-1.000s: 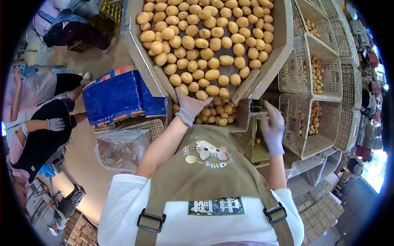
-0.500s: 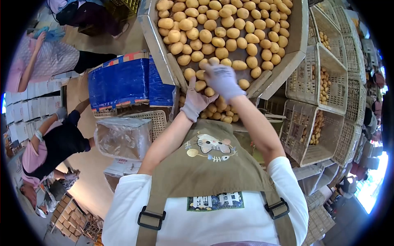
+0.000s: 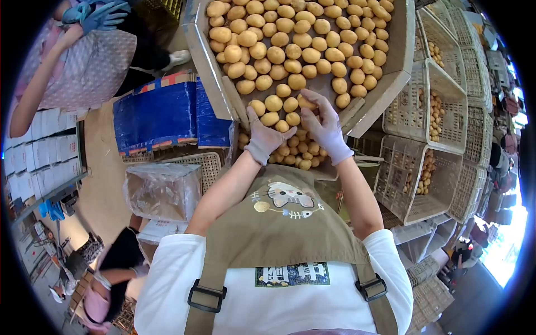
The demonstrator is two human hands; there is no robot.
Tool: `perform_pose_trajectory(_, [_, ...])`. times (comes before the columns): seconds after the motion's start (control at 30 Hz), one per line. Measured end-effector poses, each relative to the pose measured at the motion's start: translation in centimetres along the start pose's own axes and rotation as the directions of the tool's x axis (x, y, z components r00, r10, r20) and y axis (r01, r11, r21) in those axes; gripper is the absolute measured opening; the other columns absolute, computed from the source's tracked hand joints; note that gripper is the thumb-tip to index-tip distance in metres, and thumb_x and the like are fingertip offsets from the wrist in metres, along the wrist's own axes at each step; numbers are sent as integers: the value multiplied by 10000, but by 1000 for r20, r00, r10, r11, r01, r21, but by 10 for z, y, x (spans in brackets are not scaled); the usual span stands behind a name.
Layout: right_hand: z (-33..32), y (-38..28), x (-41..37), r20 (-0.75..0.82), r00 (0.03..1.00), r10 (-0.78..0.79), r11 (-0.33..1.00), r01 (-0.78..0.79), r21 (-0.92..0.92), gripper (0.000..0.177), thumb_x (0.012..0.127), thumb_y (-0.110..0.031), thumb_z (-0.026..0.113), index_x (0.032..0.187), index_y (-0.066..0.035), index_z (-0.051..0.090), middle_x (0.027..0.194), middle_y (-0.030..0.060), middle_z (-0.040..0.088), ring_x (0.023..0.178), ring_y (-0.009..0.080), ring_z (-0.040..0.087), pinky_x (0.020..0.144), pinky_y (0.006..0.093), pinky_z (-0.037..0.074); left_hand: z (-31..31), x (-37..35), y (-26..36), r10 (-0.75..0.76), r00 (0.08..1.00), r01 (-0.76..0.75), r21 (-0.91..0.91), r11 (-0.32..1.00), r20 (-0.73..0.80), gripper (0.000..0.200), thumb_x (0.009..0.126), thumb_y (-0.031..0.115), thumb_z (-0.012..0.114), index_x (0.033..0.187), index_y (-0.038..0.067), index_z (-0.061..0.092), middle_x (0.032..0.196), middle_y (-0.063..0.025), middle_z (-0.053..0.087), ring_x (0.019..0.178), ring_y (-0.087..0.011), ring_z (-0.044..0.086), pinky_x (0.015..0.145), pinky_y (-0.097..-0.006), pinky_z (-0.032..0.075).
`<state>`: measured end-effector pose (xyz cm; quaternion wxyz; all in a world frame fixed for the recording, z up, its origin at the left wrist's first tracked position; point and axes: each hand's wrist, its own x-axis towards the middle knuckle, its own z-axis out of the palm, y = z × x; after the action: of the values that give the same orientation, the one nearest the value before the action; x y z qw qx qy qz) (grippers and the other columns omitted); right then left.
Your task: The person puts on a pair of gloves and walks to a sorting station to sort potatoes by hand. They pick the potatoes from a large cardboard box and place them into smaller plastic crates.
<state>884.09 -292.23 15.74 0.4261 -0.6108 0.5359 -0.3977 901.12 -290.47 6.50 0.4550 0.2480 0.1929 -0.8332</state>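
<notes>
Many round yellow potatoes lie on a tray with raised sides at the top of the view. Gloved, my left hand rests at the tray's near opening, its fingers spread beside a small group of potatoes. My right hand, also gloved, is curled round a potato at the right of that group. Just below both hands, more potatoes sit in a container in front of the apron.
Crates with potatoes are stacked at the right. Blue-covered boxes and a plastic-lined box stand left. One person is at the upper left, another at the lower left.
My right hand has drawn back toward me and right, its fingers now round a potato. Several potatoes have gathered between my hands. Both people at the left have moved.
</notes>
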Motion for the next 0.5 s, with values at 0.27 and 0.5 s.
perform_pose_trajectory(0.27, [-102,-51,16,52,773,-633,617,544,-568,422,752,-4,743,1150,-130,685,1126,205,646,963,339,660,790,403,553,-4,0,4,-25,992,35,-76,996,125,899,886,787,374,1558,195,290,1621,-43,301,1486,-332,257,1140,-668,235])
perform_pose_trajectory(0.5, [-203,-35,47,-70,716,-695,255,154,-955,388,811,-47,697,1190,-124,666,1130,152,657,960,333,653,866,389,548,-6,3,5,-33,996,41,-90,995,89,945,849,825,425,1552,209,290,1615,-36,305,1479,-327,271,1149,-658,219])
